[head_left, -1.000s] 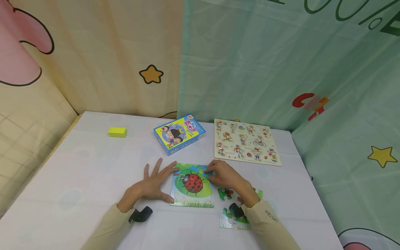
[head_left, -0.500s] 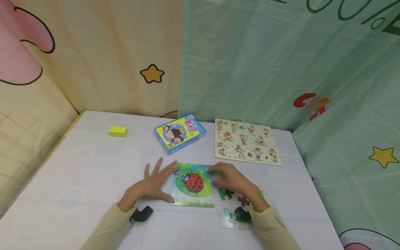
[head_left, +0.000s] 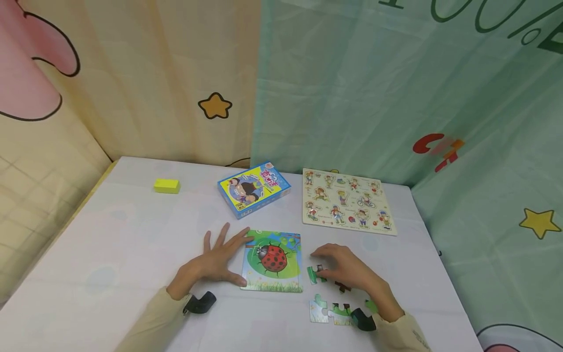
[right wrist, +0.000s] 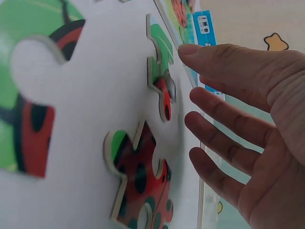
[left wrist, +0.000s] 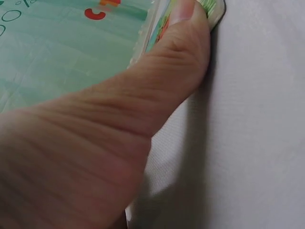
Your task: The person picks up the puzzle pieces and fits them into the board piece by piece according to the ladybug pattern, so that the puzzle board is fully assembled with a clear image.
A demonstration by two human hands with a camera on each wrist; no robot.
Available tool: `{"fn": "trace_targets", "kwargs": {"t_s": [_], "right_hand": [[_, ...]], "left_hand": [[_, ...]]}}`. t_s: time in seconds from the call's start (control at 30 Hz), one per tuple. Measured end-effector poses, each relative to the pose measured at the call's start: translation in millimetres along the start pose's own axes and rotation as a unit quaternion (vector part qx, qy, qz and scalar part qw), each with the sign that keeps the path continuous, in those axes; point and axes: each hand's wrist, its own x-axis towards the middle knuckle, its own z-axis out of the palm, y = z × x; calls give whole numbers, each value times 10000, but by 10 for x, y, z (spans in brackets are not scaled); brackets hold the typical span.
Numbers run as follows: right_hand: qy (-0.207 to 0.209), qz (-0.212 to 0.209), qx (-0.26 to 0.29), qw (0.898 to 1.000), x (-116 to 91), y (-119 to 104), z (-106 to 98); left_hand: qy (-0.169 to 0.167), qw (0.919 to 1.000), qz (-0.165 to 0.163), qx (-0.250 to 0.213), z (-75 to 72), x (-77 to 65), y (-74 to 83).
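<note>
A square ladybug puzzle board (head_left: 273,274) lies flat on the white table. My left hand (head_left: 215,259) rests at its left side with fingers spread, the thumb on the lower left corner. In the left wrist view that thumb (left wrist: 178,52) presses on the board's edge. To the right of the board, my right hand (head_left: 345,266) hovers over loose jigsaw pieces, fingers apart and holding nothing. Its thumb is close to a green-and-red piece (right wrist: 162,62); a red spotted piece (right wrist: 143,176) lies nearby. A pale blue piece (head_left: 318,311) and a grassy piece (head_left: 342,315) lie nearer the front.
Behind the ladybug board are a blue-and-yellow box (head_left: 253,189) and a cream board with small sports figures (head_left: 349,201). A yellow block (head_left: 166,186) sits at the back left. Printed curtains hang behind the table. Another green piece (head_left: 371,306) shows beside the right wrist.
My right hand has left the upper right corner of the ladybug board and moved right and toward me, over the loose pieces. The left hand has stayed in place.
</note>
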Motion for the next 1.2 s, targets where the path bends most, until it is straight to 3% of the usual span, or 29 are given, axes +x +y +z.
{"fn": "trace_targets", "kwargs": {"t_s": [0.27,0.5,0.9,1.07,1.2], "right_hand": [[-18,-102,-98,9999,-123,55,-7],[-178,113,-57,9998,-133,64,7],[-74,-11,-120,9999,-127,94,-6],[-128,-170,-67,9998,-120,100,-6],[-44,-527,-52,9986,-107,85,-12]], "left_hand": [[61,10000,1,25,21,-13,-17],[50,10000,25,4,8,-22,-5],[62,9999,-43,121,4,6,-12],[74,9999,-19,127,14,17,-9],[63,9998,-64,159,20,18,-8]]}}
